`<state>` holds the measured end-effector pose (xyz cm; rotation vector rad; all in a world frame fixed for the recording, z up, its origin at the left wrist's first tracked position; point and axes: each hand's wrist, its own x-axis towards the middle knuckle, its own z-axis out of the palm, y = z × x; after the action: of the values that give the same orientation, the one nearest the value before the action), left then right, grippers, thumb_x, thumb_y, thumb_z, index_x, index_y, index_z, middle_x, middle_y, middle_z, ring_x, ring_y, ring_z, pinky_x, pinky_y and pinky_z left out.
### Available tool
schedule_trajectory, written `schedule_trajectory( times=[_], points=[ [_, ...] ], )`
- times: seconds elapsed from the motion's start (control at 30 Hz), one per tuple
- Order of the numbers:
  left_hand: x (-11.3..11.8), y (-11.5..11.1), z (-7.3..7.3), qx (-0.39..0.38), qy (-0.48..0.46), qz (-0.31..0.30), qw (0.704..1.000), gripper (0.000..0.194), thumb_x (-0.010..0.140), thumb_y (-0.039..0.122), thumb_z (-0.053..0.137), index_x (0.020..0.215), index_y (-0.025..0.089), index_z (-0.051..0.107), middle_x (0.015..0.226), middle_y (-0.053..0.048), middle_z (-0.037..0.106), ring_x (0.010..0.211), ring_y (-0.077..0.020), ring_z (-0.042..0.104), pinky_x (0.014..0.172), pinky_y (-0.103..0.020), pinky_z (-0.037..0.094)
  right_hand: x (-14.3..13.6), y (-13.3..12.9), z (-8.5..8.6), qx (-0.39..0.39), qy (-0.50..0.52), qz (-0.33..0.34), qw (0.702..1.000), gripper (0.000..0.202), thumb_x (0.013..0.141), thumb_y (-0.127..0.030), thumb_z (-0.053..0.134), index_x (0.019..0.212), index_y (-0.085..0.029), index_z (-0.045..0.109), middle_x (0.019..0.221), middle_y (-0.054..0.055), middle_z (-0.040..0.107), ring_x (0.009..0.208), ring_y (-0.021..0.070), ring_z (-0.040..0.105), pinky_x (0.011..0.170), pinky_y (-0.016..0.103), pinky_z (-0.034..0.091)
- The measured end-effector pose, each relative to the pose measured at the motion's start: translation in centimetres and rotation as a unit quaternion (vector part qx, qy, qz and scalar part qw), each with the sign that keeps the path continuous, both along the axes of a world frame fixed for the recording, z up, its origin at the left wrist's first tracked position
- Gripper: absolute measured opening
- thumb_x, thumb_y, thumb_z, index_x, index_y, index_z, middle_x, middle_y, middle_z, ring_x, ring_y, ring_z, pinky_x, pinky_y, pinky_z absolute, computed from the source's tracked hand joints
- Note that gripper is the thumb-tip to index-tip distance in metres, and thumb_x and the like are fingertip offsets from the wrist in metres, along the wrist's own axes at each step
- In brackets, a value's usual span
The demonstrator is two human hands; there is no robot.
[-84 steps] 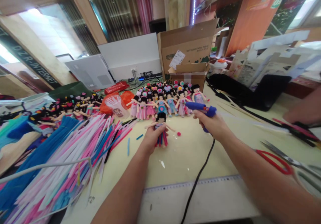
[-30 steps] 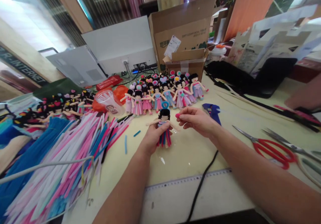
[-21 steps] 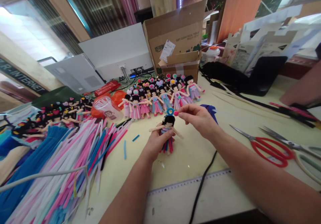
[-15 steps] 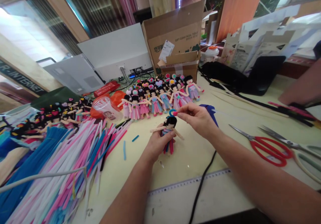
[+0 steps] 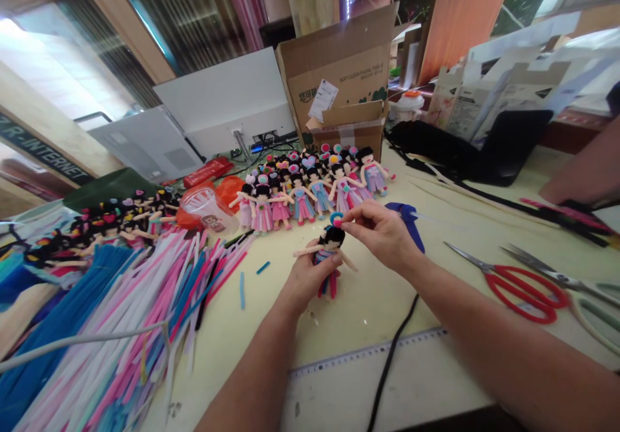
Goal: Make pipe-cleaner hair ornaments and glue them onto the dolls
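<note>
My left hand [image 5: 306,279] is wrapped round a small pipe-cleaner doll [image 5: 330,241] with black hair, a bluish top and red and blue strips below. The doll is upright, its pale arms spread to both sides. At its head, thumb and fingertips of my right hand [image 5: 380,233] pinch a small pink piece [image 5: 338,223], which sits against a blue ring [image 5: 335,216] of pipe cleaner on the hair. Whether the pink piece touches the ring or is fixed to it, I cannot tell. A blue glue gun [image 5: 407,225] lies just behind my right hand.
Finished dolls [image 5: 303,190] stand in rows before a cardboard box [image 5: 339,64]. Loose pipe cleaners [image 5: 145,290] cover the left side. Red-handled scissors [image 5: 523,290] and pale-handled scissors [image 5: 564,278] lie at right. A black cord [image 5: 391,361] crosses the ruler [image 5: 349,358] near the front edge.
The pink piece in my right fingers has come down closer to the doll's hair, with the blue ring now standing above it. My left hand keeps its hold on the doll.
</note>
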<state>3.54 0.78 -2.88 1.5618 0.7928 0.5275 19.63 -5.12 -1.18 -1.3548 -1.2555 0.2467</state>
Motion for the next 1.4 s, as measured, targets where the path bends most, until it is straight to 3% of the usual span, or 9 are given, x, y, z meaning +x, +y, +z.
schedule_trajectory(
  times=[0.17, 0.53, 0.9, 1.13, 1.4],
  points=[
    [0.04, -0.05, 0.01, -0.007, -0.002, 0.002, 1.0, 0.033, 0.07, 0.04, 0.069, 0.091, 0.017, 0.056, 0.076, 0.0, 0.059, 0.062, -0.0117, 0.056, 0.059, -0.025, 0.047, 0.05, 0.02, -0.06, -0.007, 0.019, -0.008, 1.0, 0.011, 0.076, -0.029, 0.066, 0.071, -0.019, 0.064, 0.062, -0.003, 0.046, 0.055, 0.0101, 0.038, 0.051, 0.025, 0.031],
    [0.12, -0.2, 0.24, -0.013, -0.004, 0.005, 1.0, 0.03, 0.069, 0.039, 0.07, 0.086, 0.018, 0.056, 0.075, 0.0, 0.058, 0.064, -0.0122, 0.055, 0.063, -0.026, 0.046, -0.13, 0.16, -0.06, -0.03, 0.087, -0.017, 0.996, 0.029, 0.073, -0.045, 0.067, 0.069, -0.021, 0.053, 0.056, -0.005, 0.038, 0.053, 0.0099, 0.034, 0.049, 0.025, 0.027],
    [0.11, -0.21, 0.2, 0.001, -0.006, 0.003, 1.0, 0.027, 0.07, 0.037, 0.068, 0.084, 0.017, 0.058, 0.077, -0.002, 0.059, 0.07, -0.0136, 0.053, 0.064, -0.024, 0.043, -0.22, 0.07, 0.53, -0.036, 0.162, 0.024, 0.986, 0.021, 0.073, -0.039, 0.064, 0.073, -0.021, 0.053, 0.059, -0.005, 0.043, 0.055, 0.01, 0.039, 0.05, 0.024, 0.032],
    [0.17, -0.24, 0.05, -0.028, -0.012, -0.011, 0.999, 0.033, 0.068, 0.04, 0.07, 0.088, 0.017, 0.056, 0.077, -0.002, 0.059, 0.067, -0.0141, 0.057, 0.063, -0.025, 0.046, -0.28, 0.3, 0.14, -0.023, 0.149, 0.016, 0.988, 0.022, 0.069, -0.037, 0.07, 0.079, -0.021, 0.058, 0.059, -0.006, 0.039, 0.054, 0.0092, 0.035, 0.051, 0.024, 0.031],
    [0.03, -0.02, -0.46, -0.003, -0.006, -0.023, 1.0, 0.032, 0.071, 0.04, 0.068, 0.09, 0.017, 0.056, 0.079, -0.003, 0.061, 0.069, -0.0146, 0.057, 0.062, -0.026, 0.046, -0.17, 0.3, 0.18, -0.009, 0.117, 0.02, 0.993, 0.015, 0.071, -0.033, 0.067, 0.08, -0.021, 0.065, 0.06, -0.005, 0.038, 0.055, 0.0103, 0.036, 0.055, 0.026, 0.032]
  ],
)
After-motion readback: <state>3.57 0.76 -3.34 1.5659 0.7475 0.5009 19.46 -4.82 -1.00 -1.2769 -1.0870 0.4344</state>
